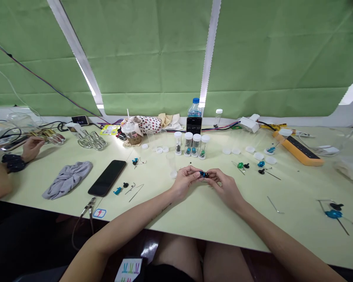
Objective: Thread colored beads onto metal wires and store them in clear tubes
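Note:
My left hand and my right hand meet over the pale green table, just in front of me. Both pinch a small blue and black part between their fingertips. Behind the hands stand several capped clear vials with blue or green pieces inside. An open clear tube stands just left of my left hand, with a white cap beside it.
A black phone and a grey cloth lie to the left. Loose blue, green and black parts, metal pins and white caps are scattered right of my hands. An orange power strip, a water bottle and a timer sit at the back. Another person's hand rests far left.

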`<state>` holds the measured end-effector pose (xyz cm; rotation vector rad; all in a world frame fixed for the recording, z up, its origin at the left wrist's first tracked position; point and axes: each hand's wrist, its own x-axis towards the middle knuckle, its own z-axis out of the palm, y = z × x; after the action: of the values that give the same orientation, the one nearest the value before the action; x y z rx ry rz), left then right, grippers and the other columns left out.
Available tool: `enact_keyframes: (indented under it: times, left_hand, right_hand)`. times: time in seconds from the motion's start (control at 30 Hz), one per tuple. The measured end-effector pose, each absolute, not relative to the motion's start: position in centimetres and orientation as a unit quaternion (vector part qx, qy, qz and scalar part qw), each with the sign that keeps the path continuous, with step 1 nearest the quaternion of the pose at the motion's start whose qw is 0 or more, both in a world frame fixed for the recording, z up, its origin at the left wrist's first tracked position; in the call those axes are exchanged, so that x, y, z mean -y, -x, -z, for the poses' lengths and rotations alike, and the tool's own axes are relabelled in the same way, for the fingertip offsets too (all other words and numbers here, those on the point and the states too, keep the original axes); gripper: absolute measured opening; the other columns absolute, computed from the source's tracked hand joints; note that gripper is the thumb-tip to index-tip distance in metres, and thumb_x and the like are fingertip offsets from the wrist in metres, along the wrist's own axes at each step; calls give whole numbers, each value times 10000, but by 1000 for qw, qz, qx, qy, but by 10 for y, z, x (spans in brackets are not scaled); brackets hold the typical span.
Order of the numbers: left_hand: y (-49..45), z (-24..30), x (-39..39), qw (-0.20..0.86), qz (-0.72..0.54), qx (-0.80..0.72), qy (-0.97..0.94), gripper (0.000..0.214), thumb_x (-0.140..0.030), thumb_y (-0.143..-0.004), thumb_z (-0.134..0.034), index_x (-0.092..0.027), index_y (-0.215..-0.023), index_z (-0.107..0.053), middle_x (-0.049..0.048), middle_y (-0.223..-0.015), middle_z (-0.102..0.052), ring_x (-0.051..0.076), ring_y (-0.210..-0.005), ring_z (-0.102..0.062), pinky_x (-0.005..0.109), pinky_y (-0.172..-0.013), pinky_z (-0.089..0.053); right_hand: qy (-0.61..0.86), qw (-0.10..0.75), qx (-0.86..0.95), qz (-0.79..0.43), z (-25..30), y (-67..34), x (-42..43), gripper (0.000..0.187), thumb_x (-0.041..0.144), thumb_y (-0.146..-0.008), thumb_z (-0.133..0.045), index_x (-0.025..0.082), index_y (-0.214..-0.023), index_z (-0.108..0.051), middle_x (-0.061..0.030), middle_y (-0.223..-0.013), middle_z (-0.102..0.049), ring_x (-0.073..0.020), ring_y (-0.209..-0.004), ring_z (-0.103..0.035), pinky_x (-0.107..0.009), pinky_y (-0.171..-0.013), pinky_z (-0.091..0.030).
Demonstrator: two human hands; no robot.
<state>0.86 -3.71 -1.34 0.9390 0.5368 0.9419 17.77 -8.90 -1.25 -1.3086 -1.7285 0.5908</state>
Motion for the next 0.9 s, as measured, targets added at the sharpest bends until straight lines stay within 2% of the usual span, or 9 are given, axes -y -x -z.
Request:
enact_keyframes:
  times: [0.9]
  left_hand:
    - [-9, 14, 37, 755, -433, -244, -428, 265, -272, -666, -750, -90, -818, -632, 87, -852, -676, 154, -804, -639, 335, -852, -472]
  right_hand:
    - [527, 432, 687, -252, 11, -178, 90, 223, 400, -873, -497, 228, -1008, -538, -32, -857, -653, -167, -733, -628, -314, -691, -538]
